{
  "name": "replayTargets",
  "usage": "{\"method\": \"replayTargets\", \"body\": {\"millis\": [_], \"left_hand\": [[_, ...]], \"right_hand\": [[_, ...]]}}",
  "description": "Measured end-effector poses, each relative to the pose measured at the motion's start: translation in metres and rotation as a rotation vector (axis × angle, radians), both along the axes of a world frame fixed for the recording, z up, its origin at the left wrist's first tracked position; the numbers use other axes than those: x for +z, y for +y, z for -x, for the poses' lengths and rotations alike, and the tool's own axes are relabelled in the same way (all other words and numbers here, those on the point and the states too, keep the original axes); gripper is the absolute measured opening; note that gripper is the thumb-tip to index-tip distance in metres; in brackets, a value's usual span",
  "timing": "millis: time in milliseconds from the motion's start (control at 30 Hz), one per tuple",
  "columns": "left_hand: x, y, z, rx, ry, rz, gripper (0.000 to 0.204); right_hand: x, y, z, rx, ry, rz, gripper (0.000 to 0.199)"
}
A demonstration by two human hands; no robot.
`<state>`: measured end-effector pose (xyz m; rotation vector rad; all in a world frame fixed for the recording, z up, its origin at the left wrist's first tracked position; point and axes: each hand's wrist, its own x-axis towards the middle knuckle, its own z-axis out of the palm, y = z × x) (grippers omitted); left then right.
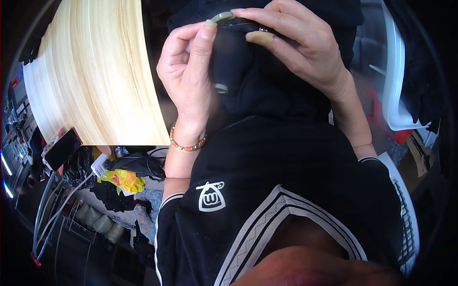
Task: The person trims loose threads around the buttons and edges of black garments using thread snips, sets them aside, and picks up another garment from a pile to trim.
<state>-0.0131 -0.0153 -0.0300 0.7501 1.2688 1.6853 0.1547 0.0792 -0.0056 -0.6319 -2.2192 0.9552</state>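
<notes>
My left hand (188, 66) is closed in a pinch, thumb and index finger on one end of a small curved grey-green piece (223, 16), maybe a ring or disc. From the other side, my right hand (305, 45) reaches in with its index fingertip touching that piece. Between the right thumb and fingers lies a slender dark tool (248, 27) with a metal glint; its exact kind cannot be made out. A beige cover (261, 38) wraps the right thumb tip. Below, near my left wrist, a similar pale round piece (221, 88) shows against black cloth (257, 90).
To the left stands a wood-grain table (100, 71). By its near corner are a dark phone (63, 148) on a stand, a white plug block (100, 165) with cables and a yellow bag (125, 181). A white curved plastic edge (393, 71) rises at the right.
</notes>
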Motion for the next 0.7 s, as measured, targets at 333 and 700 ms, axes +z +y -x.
{"method": "replayTargets", "body": {"millis": [333, 700], "left_hand": [[0.002, 0.001, 0.003, -0.02, -0.021, 0.046, 0.011], [0.003, 0.004, 0.003, 0.041, -0.157, 0.175, 0.015]], "right_hand": [[-0.003, 0.003, 0.001, -0.008, -0.001, -0.059, 0.029], [-0.009, 0.002, 0.0, -0.031, 0.07, -0.041, 0.035]]}}
